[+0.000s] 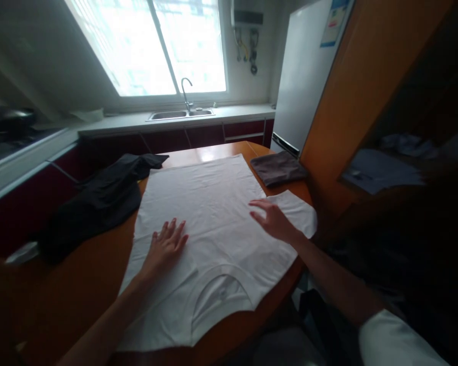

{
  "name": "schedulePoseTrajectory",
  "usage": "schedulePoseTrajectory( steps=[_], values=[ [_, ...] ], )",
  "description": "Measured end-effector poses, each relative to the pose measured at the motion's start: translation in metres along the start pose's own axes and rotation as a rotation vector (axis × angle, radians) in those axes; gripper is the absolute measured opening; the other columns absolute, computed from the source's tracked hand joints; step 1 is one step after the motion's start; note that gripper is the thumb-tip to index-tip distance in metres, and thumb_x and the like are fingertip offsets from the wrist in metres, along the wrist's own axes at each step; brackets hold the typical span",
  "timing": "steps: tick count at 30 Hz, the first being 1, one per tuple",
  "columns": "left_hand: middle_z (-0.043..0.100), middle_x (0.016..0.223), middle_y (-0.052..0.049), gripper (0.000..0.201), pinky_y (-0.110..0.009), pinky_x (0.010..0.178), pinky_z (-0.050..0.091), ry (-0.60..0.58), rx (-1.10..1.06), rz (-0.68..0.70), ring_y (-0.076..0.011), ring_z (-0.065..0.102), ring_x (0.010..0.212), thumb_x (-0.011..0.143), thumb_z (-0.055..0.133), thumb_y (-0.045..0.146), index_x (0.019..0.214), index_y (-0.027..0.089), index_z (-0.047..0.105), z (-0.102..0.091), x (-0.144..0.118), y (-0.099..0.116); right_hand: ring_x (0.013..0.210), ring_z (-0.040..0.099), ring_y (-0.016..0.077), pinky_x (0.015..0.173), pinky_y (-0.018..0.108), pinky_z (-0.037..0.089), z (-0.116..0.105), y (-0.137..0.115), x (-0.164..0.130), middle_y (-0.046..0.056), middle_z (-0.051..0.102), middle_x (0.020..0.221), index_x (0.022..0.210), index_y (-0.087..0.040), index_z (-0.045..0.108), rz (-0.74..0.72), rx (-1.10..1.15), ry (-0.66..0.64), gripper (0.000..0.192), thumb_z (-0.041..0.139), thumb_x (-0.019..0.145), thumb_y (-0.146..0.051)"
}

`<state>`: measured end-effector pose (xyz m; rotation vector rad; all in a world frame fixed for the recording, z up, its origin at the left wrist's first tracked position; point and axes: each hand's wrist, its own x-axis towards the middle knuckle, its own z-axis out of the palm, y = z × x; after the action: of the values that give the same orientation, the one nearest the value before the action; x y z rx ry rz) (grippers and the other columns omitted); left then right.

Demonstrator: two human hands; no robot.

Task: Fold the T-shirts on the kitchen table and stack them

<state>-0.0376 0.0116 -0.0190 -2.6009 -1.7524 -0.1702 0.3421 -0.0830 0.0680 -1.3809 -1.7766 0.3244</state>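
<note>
Head view, items listed by size.

Surface (99,284): rounded wooden table, orange-brown, filling the near and middle ground; its bare wood shows at near left and along the near edge.

White T-shirt (209,213): spread flat across the middle of the surface, neckline at the near edge, hem toward the far side. One short sleeve lies out to the right, reaching the surface's right edge. Both hands are on it or just over it.

Black garment (99,203): crumpled heap on the left part of the surface, just beside the T-shirt's left edge, trailing off toward the near left.

Refrigerator (305,76): white, standing far right, past the end of the surface.

Dark folded cloth (278,169): grey-brown, lying on the far right of the surface, near the T-shirt's far right corner but apart from it.

Sink (179,115): steel, set in the far counter under the window, with a curved tap behind it.

Left hand (166,244): laid flat, palm down, on the near-middle of the T-shirt, fingers spread and pointing away. Its grip is wide and holds nothing.

Right hand (273,219): palm down at the T-shirt's right side where the sleeve begins, fingers loosely extended toward the left. Grip wide, nothing clasped; whether the palm presses on the fabric or hangs just over it cannot be told.
</note>
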Motion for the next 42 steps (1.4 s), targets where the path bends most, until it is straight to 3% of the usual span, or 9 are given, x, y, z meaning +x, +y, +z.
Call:
schedulePoseTrajectory(
  steps=[5, 10, 15, 22, 26, 30, 33, 38, 42],
  values=[
    [0.024, 0.167, -0.011, 0.06, -0.062, 0.12, 0.02, -0.017, -0.014, -0.002, -0.0339, 0.016, 0.155, 0.105, 0.024, 0.047, 0.157, 0.021, 0.039, 0.005, 0.007, -0.006, 0.115, 0.063, 0.0312, 0.108, 0.046, 0.045, -0.073, 0.12, -0.046, 0.02, 0.07, 0.119, 0.114, -0.011, 0.073, 0.512, -0.279, 0.455, 0.037, 0.057, 0.084, -0.024],
    [0.023, 0.167, -0.012, 0.061, -0.063, 0.119, 0.02, -0.011, -0.035, 0.012, -0.0353, 0.017, 0.155, 0.104, 0.024, 0.048, 0.156, 0.02, 0.04, 0.007, 0.008, -0.009, 0.09, 0.07, 0.0289, 0.081, 0.039, 0.057, -0.094, 0.165, -0.085, 0.016, 0.076, 0.09, 0.091, -0.012, 0.077, 0.823, -0.115, 0.519, 0.03, 0.067, 0.075, -0.035],
    [0.024, 0.167, -0.011, 0.061, -0.059, 0.121, 0.019, -0.039, -0.028, -0.016, -0.0332, 0.016, 0.155, 0.104, 0.024, 0.048, 0.156, 0.021, 0.04, 0.004, 0.008, -0.006, 0.059, 0.061, 0.0198, 0.051, 0.028, 0.047, -0.1, 0.157, -0.089, 0.006, 0.068, 0.06, 0.064, -0.015, 0.068, 0.83, -0.014, 0.503, 0.031, 0.075, 0.063, -0.046],
    [0.023, 0.168, -0.011, 0.06, -0.059, 0.121, 0.018, -0.074, -0.027, -0.029, -0.0324, 0.016, 0.155, 0.103, 0.025, 0.045, 0.156, 0.021, 0.041, -0.007, 0.007, 0.003, 0.071, 0.064, 0.0202, 0.064, 0.029, 0.05, -0.101, 0.084, -0.039, 0.007, 0.073, 0.082, 0.089, -0.012, 0.072, 0.51, 0.01, 0.526, 0.032, 0.066, 0.068, -0.037],
    [0.026, 0.167, -0.012, 0.06, -0.059, 0.12, 0.02, -0.056, -0.033, -0.019, -0.033, 0.02, 0.155, 0.103, 0.026, 0.045, 0.154, 0.02, 0.044, -0.009, 0.005, 0.003, 0.075, 0.066, 0.0203, 0.068, 0.03, 0.052, -0.059, 0.016, -0.011, 0.007, 0.074, 0.088, 0.099, -0.014, 0.074, 0.282, 0.052, 0.277, 0.029, 0.064, 0.079, -0.032],
    [0.028, 0.165, -0.013, 0.06, -0.061, 0.119, 0.022, -0.024, -0.035, 0.0, -0.0343, 0.021, 0.154, 0.103, 0.026, 0.045, 0.153, 0.019, 0.046, -0.005, 0.005, 0.001, 0.075, 0.067, 0.0175, 0.067, 0.028, 0.053, -0.003, -0.026, -0.011, 0.008, 0.075, 0.093, 0.111, -0.016, 0.075, 0.142, 0.166, -0.163, 0.03, 0.065, 0.087, -0.032],
    [0.031, 0.165, -0.012, 0.058, -0.06, 0.119, 0.023, 0.001, -0.049, 0.007, -0.0333, 0.023, 0.154, 0.103, 0.028, 0.044, 0.152, 0.022, 0.048, -0.002, 0.003, -0.001, 0.085, 0.07, 0.0187, 0.072, 0.029, 0.055, 0.013, -0.023, -0.017, 0.009, 0.076, 0.105, 0.112, -0.018, 0.075, 0.121, 0.187, -0.233, 0.028, 0.062, 0.092, -0.032],
    [0.029, 0.166, -0.011, 0.057, -0.06, 0.12, 0.022, 0.029, -0.087, 0.011, -0.032, 0.02, 0.155, 0.104, 0.029, 0.046, 0.153, 0.024, 0.046, 0.001, 0.003, -0.001, 0.099, 0.07, 0.0228, 0.089, 0.035, 0.055, -0.012, 0.032, -0.007, 0.01, 0.076, 0.106, 0.104, -0.017, 0.076, 0.243, 0.016, 0.087, 0.027, 0.053, 0.091, -0.021],
    [0.032, 0.164, -0.014, 0.053, -0.065, 0.118, 0.022, 0.117, -0.086, 0.032, -0.036, 0.02, 0.154, 0.103, 0.036, 0.042, 0.149, 0.022, 0.052, -0.016, -0.001, 0.011, 0.1, 0.07, 0.0232, 0.093, 0.035, 0.053, -0.023, 0.077, 0.009, 0.011, 0.076, 0.106, 0.102, -0.017, 0.077, 0.296, -0.103, 0.158, 0.029, 0.05, 0.089, -0.018]
  ],
)
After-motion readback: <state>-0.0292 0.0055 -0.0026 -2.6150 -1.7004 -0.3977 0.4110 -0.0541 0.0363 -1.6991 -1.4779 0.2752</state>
